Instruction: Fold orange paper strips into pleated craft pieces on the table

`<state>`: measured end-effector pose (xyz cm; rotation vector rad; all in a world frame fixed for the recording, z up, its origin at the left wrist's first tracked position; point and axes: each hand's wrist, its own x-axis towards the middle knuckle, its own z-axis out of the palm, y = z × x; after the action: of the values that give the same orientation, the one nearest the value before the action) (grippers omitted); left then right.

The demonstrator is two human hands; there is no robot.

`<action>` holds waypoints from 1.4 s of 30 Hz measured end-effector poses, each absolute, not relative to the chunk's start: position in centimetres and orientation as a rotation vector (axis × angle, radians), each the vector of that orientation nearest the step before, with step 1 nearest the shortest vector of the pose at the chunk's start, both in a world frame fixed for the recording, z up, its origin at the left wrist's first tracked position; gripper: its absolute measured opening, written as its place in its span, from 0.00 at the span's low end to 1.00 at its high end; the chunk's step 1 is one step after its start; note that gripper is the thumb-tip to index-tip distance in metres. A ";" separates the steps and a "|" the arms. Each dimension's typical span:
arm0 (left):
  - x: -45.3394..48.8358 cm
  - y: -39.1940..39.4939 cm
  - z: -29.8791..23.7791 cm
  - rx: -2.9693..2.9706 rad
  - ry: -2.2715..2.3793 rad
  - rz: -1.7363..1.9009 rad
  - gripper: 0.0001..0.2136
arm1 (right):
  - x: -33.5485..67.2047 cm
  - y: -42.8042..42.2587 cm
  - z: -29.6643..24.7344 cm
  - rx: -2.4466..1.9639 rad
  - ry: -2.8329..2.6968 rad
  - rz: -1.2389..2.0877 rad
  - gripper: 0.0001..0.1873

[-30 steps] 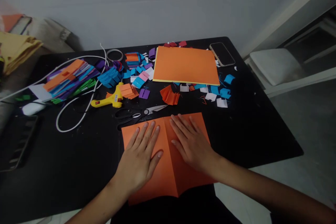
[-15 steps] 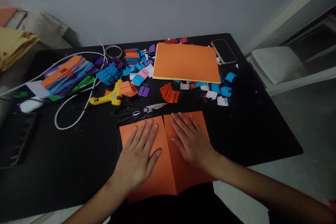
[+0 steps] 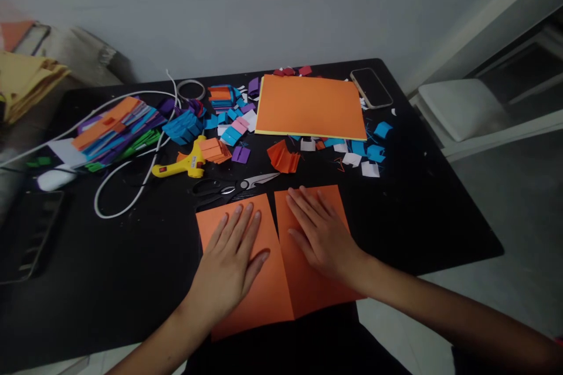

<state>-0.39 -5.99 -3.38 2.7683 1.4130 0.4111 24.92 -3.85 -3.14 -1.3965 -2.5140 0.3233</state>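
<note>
An orange sheet of paper lies at the table's near edge, with a crease running down its middle. From its far edge a narrow dark gap runs partway down that line, parting the two halves; lower down they still meet. My left hand lies flat on the left half, fingers stretched out and thumb apart. On the right half my right hand presses flat, fingers extended. Just beyond the sheet are black-handled scissors and a folded orange paper piece.
A stack of orange and yellow sheets lies farther back, beside a phone. To the left are a yellow glue gun, a white cable and bundled paper strips. Small paper scraps are scattered about.
The gap in the orange sheet has grown wider and longer from the far edge. My left hand and the left half have shifted slightly left; my right hand has barely moved.
</note>
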 end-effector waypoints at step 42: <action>1.1 -9.0 -3.5 2.611 1.623 0.266 0.36 | 25.6 -7.4 -3.8 -1.558 -2.467 0.290 0.43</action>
<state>1.07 -9.00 -3.46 2.6114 1.6234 0.2656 25.56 -7.43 -3.76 -1.5581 -2.4668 0.2901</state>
